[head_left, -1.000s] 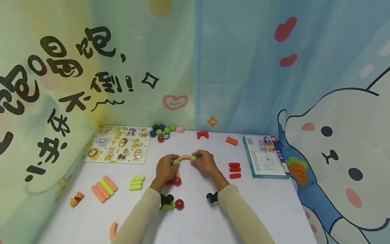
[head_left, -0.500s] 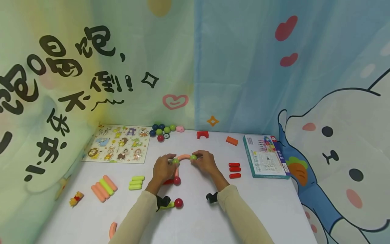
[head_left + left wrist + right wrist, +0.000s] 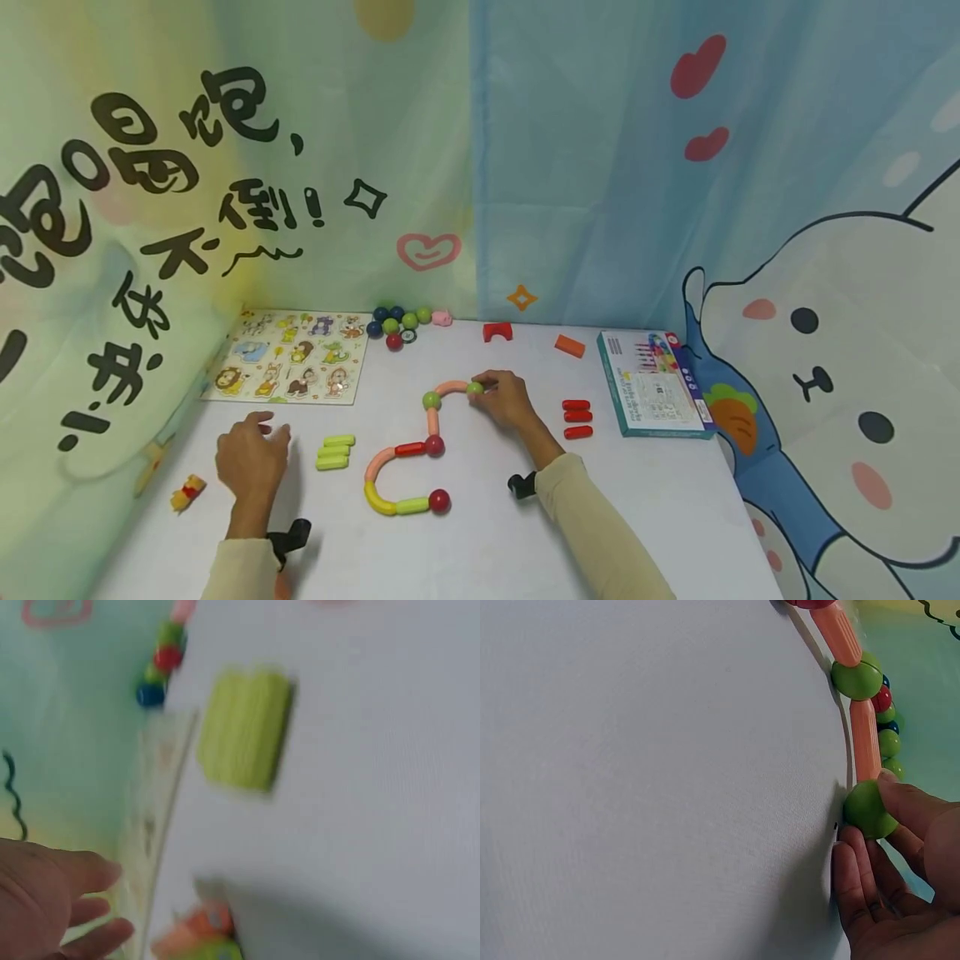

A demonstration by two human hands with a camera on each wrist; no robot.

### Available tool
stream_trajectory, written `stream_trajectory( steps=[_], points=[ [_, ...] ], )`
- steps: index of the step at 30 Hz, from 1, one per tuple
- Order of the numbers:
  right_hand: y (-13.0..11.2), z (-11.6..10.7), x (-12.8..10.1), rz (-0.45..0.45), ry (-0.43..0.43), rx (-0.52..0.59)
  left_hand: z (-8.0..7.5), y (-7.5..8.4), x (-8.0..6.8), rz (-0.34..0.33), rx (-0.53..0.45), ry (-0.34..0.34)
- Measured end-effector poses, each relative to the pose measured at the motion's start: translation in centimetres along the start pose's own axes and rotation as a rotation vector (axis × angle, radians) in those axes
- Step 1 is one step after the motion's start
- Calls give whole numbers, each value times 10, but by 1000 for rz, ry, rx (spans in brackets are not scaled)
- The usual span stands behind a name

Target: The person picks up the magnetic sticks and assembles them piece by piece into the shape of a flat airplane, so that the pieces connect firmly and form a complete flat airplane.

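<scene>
My right hand (image 3: pixel 507 402) pinches a green ball (image 3: pixel 868 810) at the far end of a winding chain of magnetic rods and balls. From that ball, a curved orange rod (image 3: pixel 452 387) leads to a second green ball (image 3: pixel 431 401). Further along come a straight orange rod (image 3: pixel 432 422), a red ball (image 3: pixel 434 446), a red rod (image 3: pixel 410 449), curved orange and yellow (image 3: pixel 378 500) rods, a green rod (image 3: pixel 412 506) and a red end ball (image 3: pixel 439 501). My left hand (image 3: pixel 252 458) hovers with loose fingers over orange and green rods (image 3: pixel 199 934), mostly hidden in the head view.
Several short green rods (image 3: pixel 333 452) lie right of my left hand; a small bear figure (image 3: pixel 187 493) is left. Behind are an animal puzzle board (image 3: pixel 288 357) and loose balls (image 3: pixel 391 326). Red rods (image 3: pixel 577 417) and a box (image 3: pixel 655 384) stand right.
My left hand has let go of the second green ball and moved left over the orange and green rods, uncovering the chain. My right hand still pinches the end ball.
</scene>
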State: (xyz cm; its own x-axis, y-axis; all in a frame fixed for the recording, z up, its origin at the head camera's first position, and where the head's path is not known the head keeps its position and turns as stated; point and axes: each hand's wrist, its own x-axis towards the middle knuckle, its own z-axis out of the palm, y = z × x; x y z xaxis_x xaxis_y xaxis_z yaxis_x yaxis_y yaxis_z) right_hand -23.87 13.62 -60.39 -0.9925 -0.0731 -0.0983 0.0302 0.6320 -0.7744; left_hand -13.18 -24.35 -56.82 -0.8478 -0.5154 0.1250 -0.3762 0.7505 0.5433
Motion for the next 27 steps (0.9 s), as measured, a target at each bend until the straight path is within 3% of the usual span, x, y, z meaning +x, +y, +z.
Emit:
stream_trajectory(
  steps=[3,5,12,15,17,20,23,27],
  points=[
    [0,-1,-1,-2,5,-3,-6,-15,2,-74,113,-57],
    [-1,-1,-2,-5,8,6,-5,-19,3,-84,161,-92],
    [-2,-4,-3,-27,10,18,9,-13,5,2,196,-182],
    [-1,-5,-2,-18,-1,20,13,-4,4,44,134,-176],
    [-1,-5,-2,-2,-12,26,15,9,1,96,48,-143],
    [-1,-6,-1,27,-30,38,23,40,-8,208,-101,-120],
    [-1,-8,1,48,-43,44,38,81,-26,301,-235,-215],
    [-1,-9,4,55,-64,42,70,133,-57,354,-348,-356]
  ],
)
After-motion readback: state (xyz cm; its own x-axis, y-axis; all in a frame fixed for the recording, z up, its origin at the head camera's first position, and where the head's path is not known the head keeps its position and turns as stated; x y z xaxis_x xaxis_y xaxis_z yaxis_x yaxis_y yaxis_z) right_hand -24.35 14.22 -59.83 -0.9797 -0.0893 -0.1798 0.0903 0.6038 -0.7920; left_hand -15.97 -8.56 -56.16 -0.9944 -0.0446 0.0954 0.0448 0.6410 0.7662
